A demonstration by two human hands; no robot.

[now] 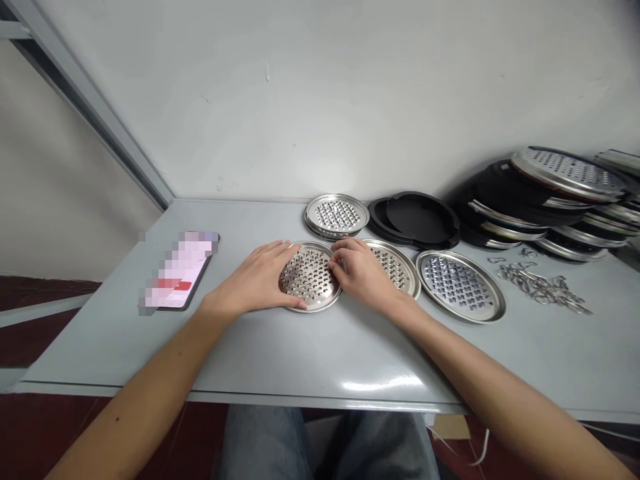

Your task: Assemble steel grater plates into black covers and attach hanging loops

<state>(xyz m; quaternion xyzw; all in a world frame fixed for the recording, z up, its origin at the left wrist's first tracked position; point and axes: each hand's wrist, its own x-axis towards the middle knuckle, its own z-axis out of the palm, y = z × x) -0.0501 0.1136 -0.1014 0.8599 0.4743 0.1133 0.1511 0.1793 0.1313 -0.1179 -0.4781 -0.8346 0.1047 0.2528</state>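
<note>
A round metal grater plate (311, 279) with raised teeth lies flat on the grey table. My left hand (265, 279) grips its left side, thumb on the near rim and fingers over the far rim. At the plate's right rim, the fingers of my right hand (361, 272) are closed in a pinch; what is between them is hidden. Partly under the right hand lies a second grater plate (393, 268). A third, oval-looking grater plate (461, 287) rests farther right. Small metal wire clips (543, 285) form a loose pile beyond it.
Behind the hands sit stacked grater plates (337, 215) and black round trays (423, 219). Tall leaning stacks of black trays with graters (545, 193) fill the back right against the wall (300, 100). A phone (183, 270) lies at left. The table's front edge (320, 402) is near my legs.
</note>
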